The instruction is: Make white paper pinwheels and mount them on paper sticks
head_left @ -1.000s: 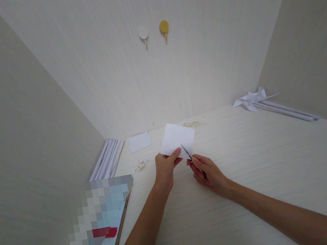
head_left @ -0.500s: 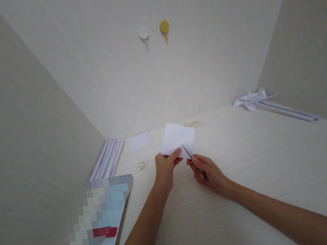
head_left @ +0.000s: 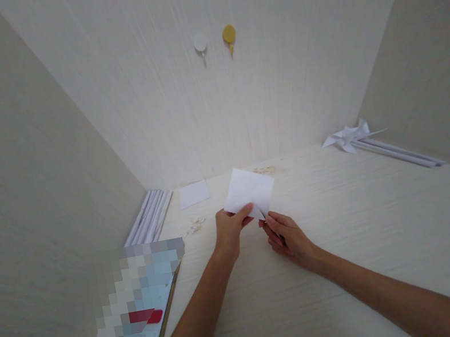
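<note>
A square sheet of white paper is pinched at its near left edge by my left hand, thumb on top. My right hand is closed around a pair of scissors, whose handles are mostly hidden in the fingers. The dark blade tip sits at the near corner of the paper, and a cut line runs inward from there. Both hands are close together above the white tabletop.
Rolled white paper sticks lie at the left wall, near another paper square. A phone, partly blurred, rests at the left. Paper pinwheels with sticks lie at the right. White and yellow hooks hang on the back wall.
Less of the scissor blade shows over the paper now, and a slit shows where it lay. The paper has turned and shifted slightly right.
</note>
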The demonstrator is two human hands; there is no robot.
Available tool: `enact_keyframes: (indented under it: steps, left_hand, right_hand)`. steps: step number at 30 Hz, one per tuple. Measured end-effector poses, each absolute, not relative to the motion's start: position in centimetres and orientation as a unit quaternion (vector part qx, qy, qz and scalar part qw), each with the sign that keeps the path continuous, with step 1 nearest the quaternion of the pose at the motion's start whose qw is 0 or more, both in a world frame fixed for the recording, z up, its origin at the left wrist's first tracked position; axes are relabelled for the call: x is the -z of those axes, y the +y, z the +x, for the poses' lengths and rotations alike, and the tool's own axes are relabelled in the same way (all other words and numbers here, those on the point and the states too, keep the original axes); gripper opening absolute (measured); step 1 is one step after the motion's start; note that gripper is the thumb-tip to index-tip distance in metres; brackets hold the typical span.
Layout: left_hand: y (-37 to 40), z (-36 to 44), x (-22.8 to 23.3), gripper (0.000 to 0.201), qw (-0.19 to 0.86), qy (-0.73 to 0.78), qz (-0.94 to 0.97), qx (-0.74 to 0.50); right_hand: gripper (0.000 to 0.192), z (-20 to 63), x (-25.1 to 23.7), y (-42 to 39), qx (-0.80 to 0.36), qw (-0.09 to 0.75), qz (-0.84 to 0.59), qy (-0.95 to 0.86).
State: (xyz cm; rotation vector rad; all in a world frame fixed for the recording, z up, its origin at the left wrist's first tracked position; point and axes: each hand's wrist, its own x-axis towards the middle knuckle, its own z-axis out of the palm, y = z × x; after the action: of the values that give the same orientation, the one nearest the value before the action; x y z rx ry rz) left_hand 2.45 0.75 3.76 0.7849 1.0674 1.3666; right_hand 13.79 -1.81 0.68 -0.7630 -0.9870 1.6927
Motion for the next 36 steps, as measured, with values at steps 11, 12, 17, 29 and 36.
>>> enact_keyframes:
  steps: [11, 12, 17, 29, 36]
  left_hand:
    - [1.1, 1.9, -3.5, 0.019, 0.531, 0.485, 0.379, -0.582]
    - [1.2, 1.9, -3.4, 0.019, 0.522, 0.488, 0.39, -0.581]
    - [1.4, 1.8, -3.5, 0.027, 0.55, 0.455, 0.363, -0.599]
    - [1.6, 1.5, -4.2, 0.018, 0.521, 0.458, 0.293, -0.658]
    - [1.9, 1.1, -3.8, 0.016, 0.467, 0.494, 0.252, -0.689]
  right_hand:
    - [0.027, 13.8, -0.8, -1.8, -0.699, 0.492, -0.306, -0.418]
    - [0.028, 13.8, -0.8, -1.8, -0.699, 0.493, -0.305, -0.419]
    - [0.028, 13.8, -0.9, -1.8, -0.7, 0.49, -0.303, -0.423]
    - [0.028, 13.8, -0.9, -1.8, -0.695, 0.491, -0.31, -0.424]
    - [0.027, 13.9, -1.0, -1.9, -0.698, 0.495, -0.307, -0.417]
